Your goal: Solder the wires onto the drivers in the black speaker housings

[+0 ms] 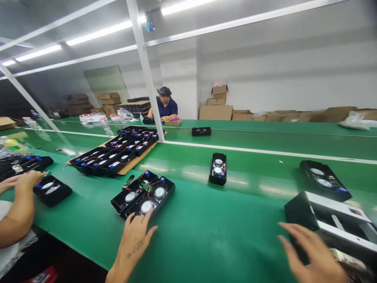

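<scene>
My left hand (136,237) is open, its fingertips at the near end of a black speaker housing (165,196); whether they touch it I cannot tell. Two white-backed round speakers, red wires, a blue connector and a green circuit board (146,186) show in that housing. Close against it lies a second speaker housing (119,201), also with a circuit board. At the right, my right hand (313,251) has its fingers apart, holding nothing visible. It is beside a black device with a white frame (299,210), partly cut off by the picture edge.
More speaker housings lie ahead (218,179) and at the right (306,173). Several fill a cardboard sheet (129,168) beside a white post (146,67). A co-worker's hands (28,181) work at another housing on the left. Another person (169,108) sits across the green table (206,232).
</scene>
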The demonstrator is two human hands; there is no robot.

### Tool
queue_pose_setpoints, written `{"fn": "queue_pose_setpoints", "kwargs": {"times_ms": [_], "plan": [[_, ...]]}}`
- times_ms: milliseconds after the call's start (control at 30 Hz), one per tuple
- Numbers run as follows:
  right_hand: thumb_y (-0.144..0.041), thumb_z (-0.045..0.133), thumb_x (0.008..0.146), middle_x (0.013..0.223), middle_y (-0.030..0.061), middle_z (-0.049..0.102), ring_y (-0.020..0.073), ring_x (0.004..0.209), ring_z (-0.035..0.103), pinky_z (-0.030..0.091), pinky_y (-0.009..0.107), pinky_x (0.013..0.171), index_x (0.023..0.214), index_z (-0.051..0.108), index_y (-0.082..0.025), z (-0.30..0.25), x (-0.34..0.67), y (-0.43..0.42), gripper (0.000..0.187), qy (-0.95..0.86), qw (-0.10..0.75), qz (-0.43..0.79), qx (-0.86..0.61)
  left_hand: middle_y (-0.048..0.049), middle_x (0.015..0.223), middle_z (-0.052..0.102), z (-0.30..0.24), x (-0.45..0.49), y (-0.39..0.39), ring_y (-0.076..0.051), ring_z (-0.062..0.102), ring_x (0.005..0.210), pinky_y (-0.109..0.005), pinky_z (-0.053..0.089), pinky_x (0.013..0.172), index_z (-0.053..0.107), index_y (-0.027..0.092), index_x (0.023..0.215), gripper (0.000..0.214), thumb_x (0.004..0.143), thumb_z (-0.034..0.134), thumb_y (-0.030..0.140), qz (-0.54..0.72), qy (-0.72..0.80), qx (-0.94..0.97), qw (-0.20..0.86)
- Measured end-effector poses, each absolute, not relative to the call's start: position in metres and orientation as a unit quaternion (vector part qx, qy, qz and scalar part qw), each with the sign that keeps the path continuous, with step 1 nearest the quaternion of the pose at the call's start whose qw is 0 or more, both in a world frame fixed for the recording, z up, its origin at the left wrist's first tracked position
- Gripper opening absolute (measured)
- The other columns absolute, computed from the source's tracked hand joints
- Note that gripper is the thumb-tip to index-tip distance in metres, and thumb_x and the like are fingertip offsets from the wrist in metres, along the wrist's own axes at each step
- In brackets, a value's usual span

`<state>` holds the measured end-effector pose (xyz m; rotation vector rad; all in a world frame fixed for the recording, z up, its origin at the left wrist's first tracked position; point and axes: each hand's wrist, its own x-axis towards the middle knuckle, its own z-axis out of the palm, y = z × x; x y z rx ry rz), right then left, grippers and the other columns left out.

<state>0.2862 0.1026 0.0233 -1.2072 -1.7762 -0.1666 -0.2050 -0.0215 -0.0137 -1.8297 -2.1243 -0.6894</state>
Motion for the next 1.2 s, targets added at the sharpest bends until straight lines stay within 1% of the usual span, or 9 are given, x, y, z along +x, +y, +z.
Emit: {"fn": "queue_pose_setpoints", "kwargs": {"times_ms": [133,267,367,500,700,833,967,1100,1200], "plan": [[-0.031,0.061,0.094,0.114,0.0095,0.075,0.0266,0.096,0.078,0.069,0.036,0.073,0.125,0.067,-0.032,-0.003,0.207,0.051,0.031,-0.842,0.416,0.033,-0.343,-0.008,0.098,0.079,-0.009,-0.112,-0.017,-0.027,0.076,0.084,-0.04,0.062,0.076,0.043,0.024,0.157,0.062,0.097,0.055,0.032,-0.282,-0.708,-0.642,0.082],[-0.033,0.062,0.089,0.139,0.0199,0.065,0.0348,0.122,0.07,0.067,0.045,0.086,0.139,0.059,-0.02,-0.028,0.166,0.026,0.051,-0.852,0.415,0.021,-0.319,-0.0079,0.122,0.078,0.006,-0.028,-0.008,-0.023,0.078,0.103,-0.032,0.066,0.084,0.025,0.029,0.165,0.074,0.096,0.049,0.022,-0.337,-0.584,-0.737,-0.059],[-0.032,0.06,0.09,0.142,0.022,0.062,0.0387,0.132,0.062,0.06,0.056,0.095,0.134,0.059,-0.018,-0.032,0.165,0.02,0.046,-0.838,0.42,0.003,-0.348,-0.0056,0.141,0.069,0.018,-0.004,-0.006,-0.021,0.071,0.122,-0.034,0.063,0.101,0.037,0.033,0.16,0.065,0.097,0.047,0.019,-0.376,-0.519,-0.761,-0.099],[-0.03,0.066,0.092,0.119,0.0083,0.074,0.0319,0.125,0.065,0.047,0.059,0.11,0.098,0.066,-0.024,-0.016,0.189,0.022,0.008,-0.884,0.328,0.039,-0.33,-0.003,0.126,0.076,0.039,-0.022,-0.004,-0.022,0.073,0.117,-0.037,0.063,0.103,0.065,0.034,0.133,0.039,0.098,0.054,0.018,-0.423,-0.491,-0.756,-0.093],[-0.032,0.066,0.095,0.116,0.0076,0.073,0.0309,0.132,0.059,0.037,0.06,0.116,0.088,0.068,-0.022,0.017,0.256,0.047,0.013,-0.914,0.211,0.06,-0.341,-0.0017,0.116,0.079,0.039,-0.061,0.01,-0.022,0.076,0.108,-0.039,0.065,0.099,0.077,0.031,0.113,0.022,0.097,0.062,0.037,-0.424,-0.581,-0.683,-0.127],[-0.026,0.071,0.089,0.119,0.0089,0.073,0.0318,0.131,0.059,0.04,0.059,0.114,0.092,0.069,-0.021,0.038,0.289,0.044,0.007,-0.903,0.185,0.09,-0.377,-0.0017,0.111,0.08,0.018,-0.063,0.008,-0.022,0.077,0.104,-0.039,0.065,0.097,0.078,0.031,0.11,0.022,0.097,0.063,0.04,-0.411,-0.579,-0.685,-0.165],[-0.019,0.071,0.089,0.12,0.0078,0.075,0.0263,0.118,0.065,0.05,0.049,0.1,0.112,0.066,-0.021,0.032,0.265,0.021,0.024,-0.908,0.217,0.132,-0.334,-0.0032,0.116,0.078,0.008,-0.056,0.004,-0.022,0.075,0.11,-0.04,0.063,0.1,0.077,0.03,0.113,0.02,0.097,0.065,0.037,-0.399,-0.549,-0.709,-0.19],[-0.008,0.061,0.096,0.107,0.0045,0.079,0.0193,0.104,0.073,0.055,0.038,0.088,0.113,0.066,-0.022,0.014,0.219,0.014,0.023,-0.869,0.381,0.164,-0.27,-0.0066,0.125,0.074,0.009,-0.05,0.006,-0.025,0.07,0.121,-0.045,0.06,0.105,0.07,0.029,0.126,0.031,0.097,0.067,0.04,-0.378,-0.515,-0.737,-0.218],[-0.01,0.063,0.097,0.106,0.0047,0.08,0.0188,0.1,0.075,0.058,0.036,0.086,0.117,0.067,-0.024,0.017,0.203,0.025,0.024,-0.8,0.474,0.201,-0.307,-0.0085,0.135,0.069,0.012,-0.048,0.007,-0.027,0.066,0.129,-0.049,0.057,0.11,0.054,0.032,0.146,0.056,0.094,0.071,0.044,-0.365,-0.52,-0.739,-0.225]]}}
